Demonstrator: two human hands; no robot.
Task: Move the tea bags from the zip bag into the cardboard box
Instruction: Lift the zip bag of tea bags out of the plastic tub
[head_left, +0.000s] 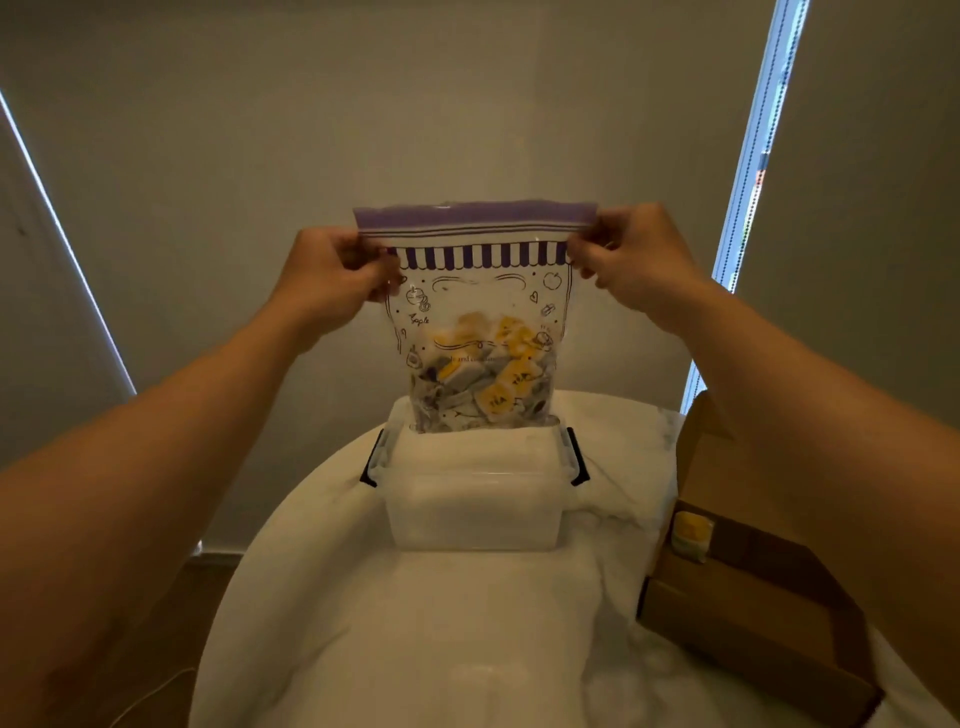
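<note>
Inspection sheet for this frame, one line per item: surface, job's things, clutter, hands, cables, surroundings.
Surface: covered by a rumpled white cloth.
Job's things: zip bag held upright in the air, tea bags piled in its bottom; cardboard box open at right, one yellow tea bag inside.
Clutter: clear lidded container with black latches, centre.
Hands: left hand and right hand each pinch a top corner of the bag.
Cables: nothing seen.
Surroundings: drawn roller blinds, daylight at their edges, bead chain at right.
</note>
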